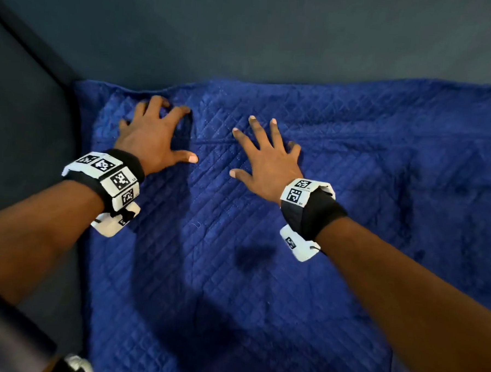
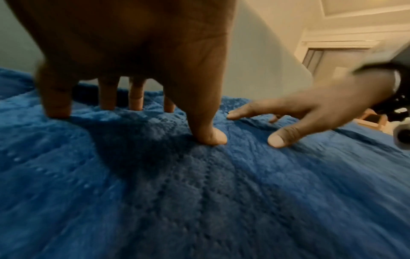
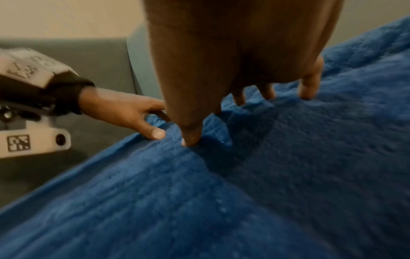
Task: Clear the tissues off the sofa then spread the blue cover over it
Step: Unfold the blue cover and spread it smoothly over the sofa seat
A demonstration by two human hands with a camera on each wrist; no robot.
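nearest the camera, two bare forearms are reaching forward over the blue cover [image 1: 261,286], each wearing a black wrist strap with white marker blocks [image 1: 111,178]. the quilted cover is lying spread across the seat of the dark sofa [image 1: 29,117], running off the picture at the right and at the bottom, while a strip of bare seat is showing along its left edge.

a little farther on, the right hand [image 1: 268,161] is lying palm down on the cover with its fingers straight and fanned wide, gripping nothing. in the right wrist view its fingertips [image 3: 191,140] are pressing into the cloth.

the left hand [image 1: 153,138] is resting just beside it, the two thumbs near each other but apart. its fingers are spread too, though bent at the knuckles, with the tips digging down into the fabric near the cover's far left corner. in the left wrist view the thumb [image 2: 210,136] and the other fingertips are standing on the quilting; i cannot tell whether any cloth is being pinched between them. a small ridge of fabric is rising between the two hands.

beyond the fingers, the cover's far edge is lying along the foot of the sofa's dark backrest [image 1: 274,39], which is filling the top of the head view.
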